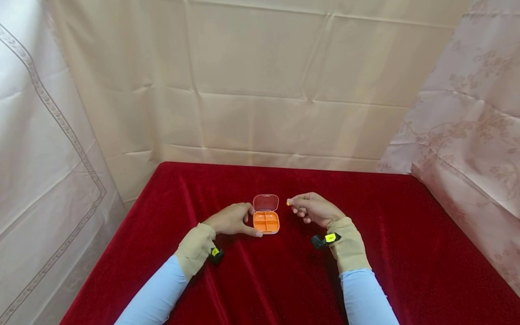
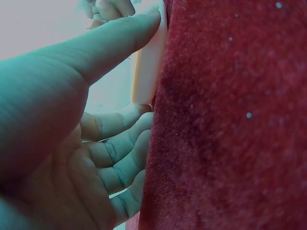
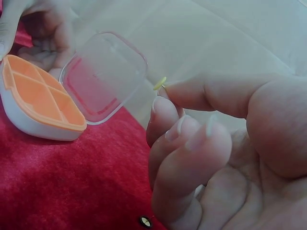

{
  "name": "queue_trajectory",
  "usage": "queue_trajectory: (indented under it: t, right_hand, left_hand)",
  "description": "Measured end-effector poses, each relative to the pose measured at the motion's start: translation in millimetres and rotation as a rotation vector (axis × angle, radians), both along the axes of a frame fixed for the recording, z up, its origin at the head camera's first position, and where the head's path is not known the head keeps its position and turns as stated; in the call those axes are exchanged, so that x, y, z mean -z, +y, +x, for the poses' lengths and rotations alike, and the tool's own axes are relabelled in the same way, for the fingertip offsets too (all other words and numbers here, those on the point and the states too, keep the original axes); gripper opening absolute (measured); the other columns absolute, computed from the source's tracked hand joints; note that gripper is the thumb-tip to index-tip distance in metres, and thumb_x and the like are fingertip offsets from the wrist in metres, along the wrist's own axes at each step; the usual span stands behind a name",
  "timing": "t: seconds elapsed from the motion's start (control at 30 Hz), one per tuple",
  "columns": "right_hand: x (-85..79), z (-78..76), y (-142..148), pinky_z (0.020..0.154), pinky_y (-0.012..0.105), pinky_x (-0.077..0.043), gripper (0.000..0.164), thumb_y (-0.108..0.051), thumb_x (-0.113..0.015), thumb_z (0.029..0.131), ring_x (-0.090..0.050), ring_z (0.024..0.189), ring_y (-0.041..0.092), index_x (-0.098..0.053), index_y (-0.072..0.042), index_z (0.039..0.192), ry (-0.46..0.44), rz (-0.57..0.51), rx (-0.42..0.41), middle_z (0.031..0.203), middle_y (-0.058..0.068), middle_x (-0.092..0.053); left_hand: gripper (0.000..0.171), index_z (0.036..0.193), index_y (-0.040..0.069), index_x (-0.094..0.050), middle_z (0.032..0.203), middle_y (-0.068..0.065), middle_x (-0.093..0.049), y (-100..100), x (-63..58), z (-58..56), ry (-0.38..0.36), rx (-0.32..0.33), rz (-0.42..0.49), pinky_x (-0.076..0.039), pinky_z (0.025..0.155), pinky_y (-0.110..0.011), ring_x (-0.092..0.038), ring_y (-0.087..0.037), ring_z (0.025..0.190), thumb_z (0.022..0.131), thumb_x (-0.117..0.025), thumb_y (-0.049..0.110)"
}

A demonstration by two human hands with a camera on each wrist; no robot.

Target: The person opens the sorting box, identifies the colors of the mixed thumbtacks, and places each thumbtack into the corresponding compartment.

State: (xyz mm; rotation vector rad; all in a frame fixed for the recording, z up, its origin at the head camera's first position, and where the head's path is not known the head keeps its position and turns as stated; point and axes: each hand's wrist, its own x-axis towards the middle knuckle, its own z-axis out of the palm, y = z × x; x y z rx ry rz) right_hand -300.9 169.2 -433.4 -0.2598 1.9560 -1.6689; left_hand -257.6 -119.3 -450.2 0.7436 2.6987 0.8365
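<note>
A small pill box [image 1: 260,225] with a white base and an orange insert of several compartments sits on the red cloth. Its clear lid [image 1: 266,203] stands raised at the back, and no pills show inside. My left hand [image 1: 233,219] holds the box from the left, thumb at the front edge and fingertips near the hinge; the left wrist view shows the thumb against its white side [image 2: 151,67]. Just right of the lid, my right hand [image 1: 314,208] pinches a small yellow pill [image 3: 160,83] between thumb and index finger, with the other fingers loosely curled.
Red velvet cloth [image 1: 183,189] covers the table, with some folds in it. Beige curtain [image 1: 260,90] hangs behind, with paler patterned curtains on both sides. A small dark round thing [image 3: 146,221] shows low in the right wrist view.
</note>
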Motion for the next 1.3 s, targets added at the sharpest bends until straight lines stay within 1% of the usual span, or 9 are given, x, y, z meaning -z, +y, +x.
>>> queue_trajectory:
  t: [0.17, 0.57, 1.0, 1.3]
  right_hand:
    - [0.3, 0.5, -1.4, 0.047, 0.022, -0.034, 0.047, -0.024, -0.063, 0.096, -0.041, 0.059, 0.01, -0.053, 0.016, 0.119, -0.001, 0.002, -0.005, 0.075, 0.002, -0.051]
    - [-0.2, 2.6, -3.4, 0.047, 0.023, -0.034, 0.04, -0.024, -0.063, 0.095, -0.041, 0.059, 0.01, -0.058, 0.011, 0.113, 0.003, 0.001, -0.021, 0.075, 0.002, -0.051]
    - [2.2, 0.9, -7.0, 0.047, 0.022, -0.035, 0.044, -0.025, -0.063, 0.095, -0.042, 0.06, 0.01, -0.057, 0.012, 0.117, -0.003, 0.031, -0.029, 0.075, 0.002, -0.052]
    - [4.3, 1.5, -12.9, 0.047, 0.023, -0.034, 0.043, -0.023, -0.064, 0.095, -0.041, 0.059, 0.01, -0.053, 0.015, 0.111, -0.032, 0.027, -0.026, 0.073, 0.002, -0.05]
  left_hand:
    - [0.063, 0.11, 0.01, -0.057, 0.086, -0.002, -0.056, 0.1, -1.0, 0.6, -0.007, -0.001, 0.007, -0.043, 0.065, -0.026, -0.051, -0.015, 0.076, 0.072, -0.08, 0.055]
    - [0.062, 0.109, 0.01, -0.057, 0.086, -0.001, -0.056, 0.6, -0.7, 0.6, -0.002, 0.003, 0.013, -0.043, 0.065, -0.026, -0.052, -0.015, 0.076, 0.072, -0.08, 0.054]
    - [0.061, 0.108, 0.011, -0.056, 0.086, -0.001, -0.056, -0.1, 0.4, -0.2, -0.005, -0.002, 0.016, -0.043, 0.065, -0.026, -0.051, -0.015, 0.076, 0.072, -0.08, 0.054]
    - [0.061, 0.109, 0.011, -0.056, 0.086, -0.001, -0.056, 0.4, -0.7, 0.0, -0.009, -0.007, -0.003, -0.043, 0.064, -0.025, -0.052, -0.014, 0.075, 0.073, -0.079, 0.054]
